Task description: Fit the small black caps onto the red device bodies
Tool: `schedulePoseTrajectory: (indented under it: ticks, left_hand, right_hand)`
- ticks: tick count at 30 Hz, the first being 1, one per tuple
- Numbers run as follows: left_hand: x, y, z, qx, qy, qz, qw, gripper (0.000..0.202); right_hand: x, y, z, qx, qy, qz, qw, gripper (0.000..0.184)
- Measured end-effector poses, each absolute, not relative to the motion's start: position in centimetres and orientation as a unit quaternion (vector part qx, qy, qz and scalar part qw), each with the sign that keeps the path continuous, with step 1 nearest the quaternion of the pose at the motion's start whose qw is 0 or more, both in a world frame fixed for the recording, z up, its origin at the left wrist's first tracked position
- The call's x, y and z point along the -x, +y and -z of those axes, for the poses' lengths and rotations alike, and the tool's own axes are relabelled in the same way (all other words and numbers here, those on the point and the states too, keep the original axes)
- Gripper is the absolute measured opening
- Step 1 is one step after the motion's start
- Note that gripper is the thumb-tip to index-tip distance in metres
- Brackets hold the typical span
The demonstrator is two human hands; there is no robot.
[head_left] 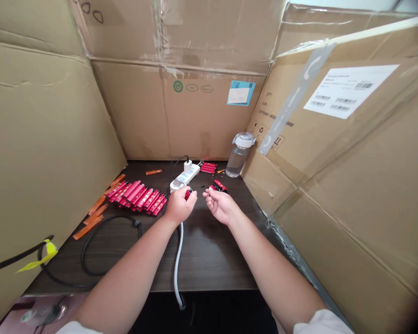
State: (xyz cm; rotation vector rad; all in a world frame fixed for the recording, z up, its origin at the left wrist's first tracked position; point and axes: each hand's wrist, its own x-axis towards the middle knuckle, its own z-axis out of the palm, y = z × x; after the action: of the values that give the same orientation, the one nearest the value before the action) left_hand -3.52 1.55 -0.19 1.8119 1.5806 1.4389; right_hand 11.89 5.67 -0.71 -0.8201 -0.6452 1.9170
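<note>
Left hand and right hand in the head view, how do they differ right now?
The left hand grips a small red item, while the right hand shows nothing held, its fingers loosely curled. The left hand is beside the white power strip; the right hand is nearest the red-and-black pieces. Both are bare and raised over the dark tabletop.

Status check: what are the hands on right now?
Left hand pinching a red piece beside the power strip. Right hand open, just below red-and-black pieces.
</note>
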Motion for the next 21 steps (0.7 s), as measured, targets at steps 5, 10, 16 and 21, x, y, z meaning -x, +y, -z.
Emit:
schedulePoseTrajectory:
  ticks: [5,10,16,21]
  left_hand:
    - [3.56,1.63,0.45,-0.648,0.566,-0.491,0.137,0.033]
    - [3.49,1.52,0.27,-0.655,0.569,-0.483,0.113,0.034]
    - [3.26,1.11,0.03,-0.667,0.563,-0.480,0.086,0.040]
    - [3.27,1.04,0.21,-0.707,0.534,-0.460,0.047,0.039]
  right_hand:
    - [-12.22,5.28,-0.02,0.271,-0.276,-0.815,0.431,0.016]
    - [-12.27,4.94,-0.29,0.243,-0.312,-0.801,0.450,0.013]
    - [-12.58,4.96,-0.23,0.221,-0.341,-0.795,0.450,0.017]
    - [-12.60,4.82,-0.36,0.230,-0.356,-0.782,0.457,0.015]
